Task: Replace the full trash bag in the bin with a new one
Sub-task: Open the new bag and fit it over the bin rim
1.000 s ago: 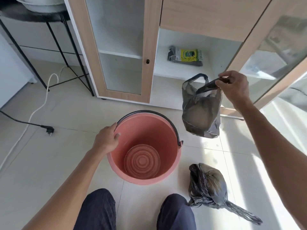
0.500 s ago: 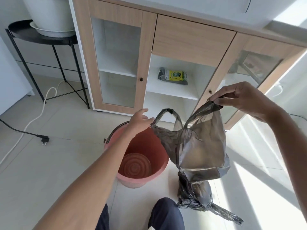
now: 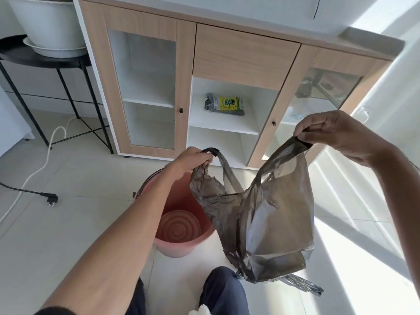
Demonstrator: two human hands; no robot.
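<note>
Change: since half a second ago the left hand [image 3: 193, 161] has closed on the near handle loop of the new trash bag [image 3: 268, 214]; before, it was only reaching toward that loop with fingers spread, and a second ago it rested on the bin rim.
Left grip: fist shut around one bag handle and some gathered film, held above the far rim of the bin.
Right grip: right hand [image 3: 336, 135] pinches the other handle loop, raised higher and well out to the right.
New bag: thin grey film, hanging between the two hands, its mouth partly spread and its body draped to the right of the bin, not yet inside.
Bin: salmon-pink bucket [image 3: 179, 223] on the tiled floor, unlined, ribbed bottom showing, dark bail handle lying along its rim.
Full bag: mostly hidden behind the new bag; only a twisted grey tail [image 3: 304, 285] shows on the floor to the bin's right, so it looks already out.
Bag pack: a yellow-labelled pack [image 3: 225, 104] lies on the open cupboard shelf.
Step in hand: opening the new bag's mouth.
Next move: likely calls for pulling the handles further apart, bringing the bag over the bucket, lowering its body in and folding the mouth over the rim.
</note>
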